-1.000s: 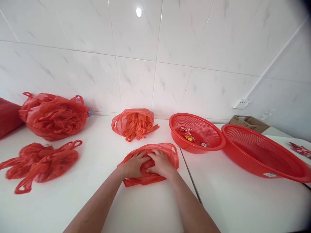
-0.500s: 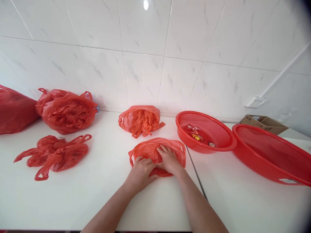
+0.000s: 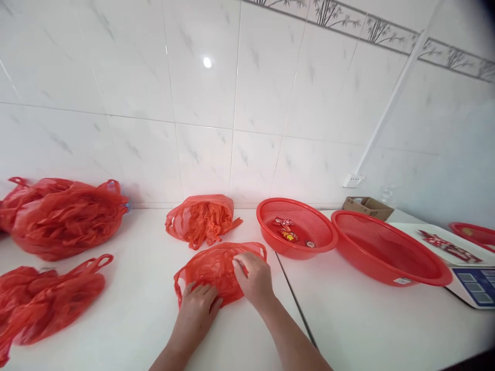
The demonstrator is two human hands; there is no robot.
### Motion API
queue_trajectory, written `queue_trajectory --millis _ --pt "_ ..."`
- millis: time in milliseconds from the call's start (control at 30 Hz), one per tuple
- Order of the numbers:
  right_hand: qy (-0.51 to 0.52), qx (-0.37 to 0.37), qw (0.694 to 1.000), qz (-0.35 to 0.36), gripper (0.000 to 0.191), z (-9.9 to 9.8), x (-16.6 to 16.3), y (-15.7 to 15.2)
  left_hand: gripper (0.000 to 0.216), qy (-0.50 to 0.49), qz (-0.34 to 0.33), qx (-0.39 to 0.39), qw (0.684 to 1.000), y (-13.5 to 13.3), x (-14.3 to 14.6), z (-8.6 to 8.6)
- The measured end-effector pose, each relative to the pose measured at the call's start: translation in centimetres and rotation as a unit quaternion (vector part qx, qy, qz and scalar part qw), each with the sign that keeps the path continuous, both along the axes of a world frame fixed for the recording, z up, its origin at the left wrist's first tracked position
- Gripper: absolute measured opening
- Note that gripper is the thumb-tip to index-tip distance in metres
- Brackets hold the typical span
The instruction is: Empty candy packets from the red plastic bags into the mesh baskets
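A crumpled red plastic bag (image 3: 222, 270) with loop handles lies on the white table in front of me. My left hand (image 3: 198, 305) is at its near left edge, fingers bent over the rim and gripping the film. Over the bag's right side, my right hand (image 3: 255, 278) is raised with its fingers curled in and the thumb close to the forefinger. Whatever those fingers hold, if anything, is hidden. Just behind sits another red bag (image 3: 203, 219) stuffed with crumpled red film.
More red bags stand at left: a bulging one (image 3: 67, 219) by the wall, a knotted one (image 3: 58, 299) nearer. To the right are a red mesh basket (image 3: 297, 250) with small wrapped packets, a larger basket (image 3: 386, 263), a cardboard box (image 3: 369, 207) and a scale (image 3: 477, 286) carrying red packets.
The view has swung right and up, bringing the scale in. My right hand has lifted from flat inside the bag and curled. My left hand has shifted to the bag's near edge.
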State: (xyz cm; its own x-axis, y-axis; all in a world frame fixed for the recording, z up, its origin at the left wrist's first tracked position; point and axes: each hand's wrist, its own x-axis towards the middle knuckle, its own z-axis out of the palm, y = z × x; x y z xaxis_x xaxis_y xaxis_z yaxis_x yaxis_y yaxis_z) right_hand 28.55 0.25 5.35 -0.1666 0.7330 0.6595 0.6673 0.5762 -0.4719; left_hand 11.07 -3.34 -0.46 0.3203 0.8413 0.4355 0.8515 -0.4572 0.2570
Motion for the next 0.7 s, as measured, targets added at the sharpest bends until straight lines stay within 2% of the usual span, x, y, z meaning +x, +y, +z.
queue_trajectory --millis 67,133,200,267,333,400,567,700 --pt "0.032 0.062 0.996 -0.054 0.022 1.4 2.1 -0.1 0.022 -0.013 0.020 0.006 1.000 0.0 -0.1 0.1" --pt "0.016 0.078 0.986 -0.147 0.028 2.5 5.2 0.6 0.020 -0.022 0.040 0.015 0.999 -0.1 -0.3 0.4" --pt "-0.036 0.038 0.972 -0.228 0.038 2.9 8.6 1.7 0.020 -0.026 0.055 0.021 0.998 -0.1 -0.4 0.5" --pt "-0.119 -0.026 0.958 -0.261 0.047 2.8 11.5 2.4 0.020 -0.030 0.061 0.023 0.997 -0.1 -0.5 0.6" --pt "-0.202 -0.089 0.942 -0.252 0.044 2.1 13.5 2.5 0.020 -0.038 0.063 0.023 0.997 -0.1 -0.6 0.6" --pt "-0.252 -0.120 0.932 -0.230 0.038 1.2 14.3 1.8 0.020 -0.044 0.061 0.017 0.997 -0.2 -0.6 0.5" --pt "-0.270 -0.091 0.934 -0.214 0.037 -0.9 13.5 -0.8 0.021 -0.049 0.087 -0.020 0.995 -0.2 -0.7 0.5" --pt "-0.261 -0.072 0.941 -0.205 0.036 -2.0 13.0 -1.8 0.021 -0.052 0.093 -0.035 0.994 -0.2 -0.8 0.5"
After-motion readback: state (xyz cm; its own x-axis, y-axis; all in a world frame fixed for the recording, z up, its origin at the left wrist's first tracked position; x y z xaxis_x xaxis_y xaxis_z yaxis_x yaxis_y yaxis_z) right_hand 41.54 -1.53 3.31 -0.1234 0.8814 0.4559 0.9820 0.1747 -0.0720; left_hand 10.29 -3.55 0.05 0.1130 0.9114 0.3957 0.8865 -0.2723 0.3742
